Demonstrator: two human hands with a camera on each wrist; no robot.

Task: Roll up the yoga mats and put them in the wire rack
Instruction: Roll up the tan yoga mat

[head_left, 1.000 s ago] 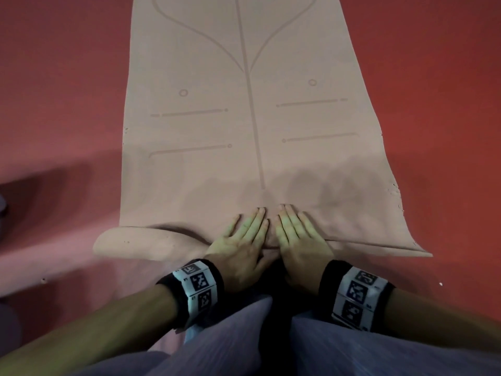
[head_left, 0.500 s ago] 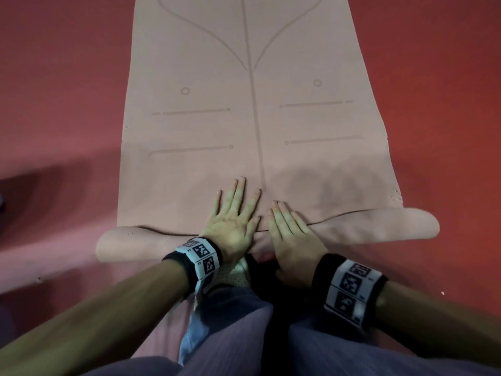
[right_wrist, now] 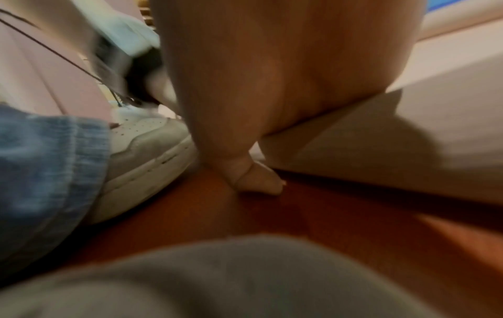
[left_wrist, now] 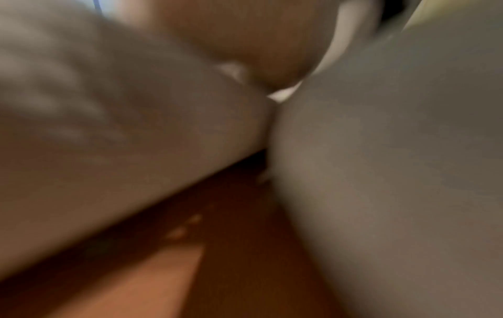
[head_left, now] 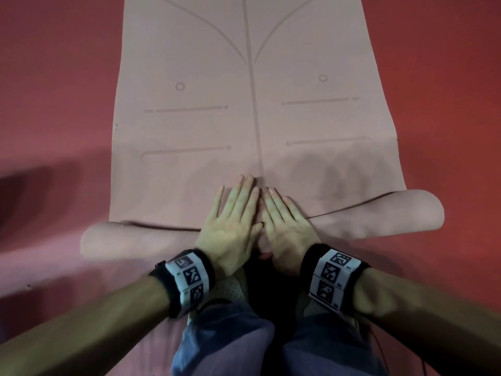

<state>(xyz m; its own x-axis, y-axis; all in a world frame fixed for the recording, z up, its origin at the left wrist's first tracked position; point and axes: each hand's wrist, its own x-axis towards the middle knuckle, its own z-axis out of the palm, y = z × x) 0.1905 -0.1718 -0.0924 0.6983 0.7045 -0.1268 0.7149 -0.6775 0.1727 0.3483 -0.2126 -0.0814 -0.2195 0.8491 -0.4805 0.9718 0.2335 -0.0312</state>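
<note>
A pale pink yoga mat (head_left: 252, 109) with printed guide lines lies flat on the red floor, running away from me. Its near end is rolled into a thick roll (head_left: 379, 215) that spans the mat's width and sticks out past both side edges. My left hand (head_left: 233, 210) and right hand (head_left: 284, 215) press flat on the middle of the roll, side by side, fingers straight and pointing forward onto the flat mat. In the right wrist view my right thumb (right_wrist: 258, 180) touches the floor under the roll (right_wrist: 381, 137). The left wrist view is blurred.
Red floor (head_left: 54, 90) surrounds the mat on both sides. My knees in blue jeans (head_left: 225, 340) and white shoes (right_wrist: 141, 155) are right behind the roll. A dark shadow falls on the floor at the left.
The roll has grown thicker and moved forward along the mat, its right end now rolled as well. Both hands have slid forward on top of it.
</note>
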